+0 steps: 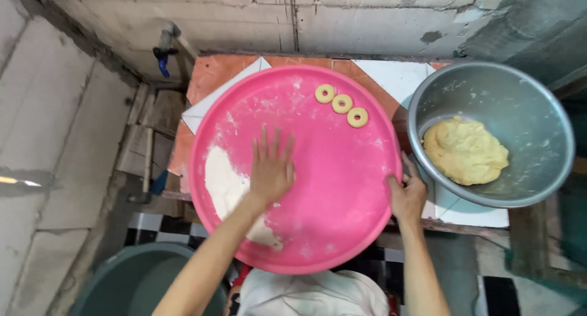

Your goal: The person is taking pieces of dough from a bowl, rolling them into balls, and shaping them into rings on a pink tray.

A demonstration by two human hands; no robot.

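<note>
Pink tray (342, 187) sits on tiled table (397, 77), centre of my view. My left hand (271, 169) lies flat on it, fingers spread, holding nothing, touching flour pile (223, 184). My right hand (406, 197) grips tray's right rim. Three dough rings (342, 104) at far edge. Metal bowl (526, 102) with dough lump (466, 151) just right.

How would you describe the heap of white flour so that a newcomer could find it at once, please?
Find the big round pink plastic tray at the middle. On its near-left part, under the left hand, lies the heap of white flour, loose and powdery, unlike the three ring-shaped dough pieces at the far rim.
</note>
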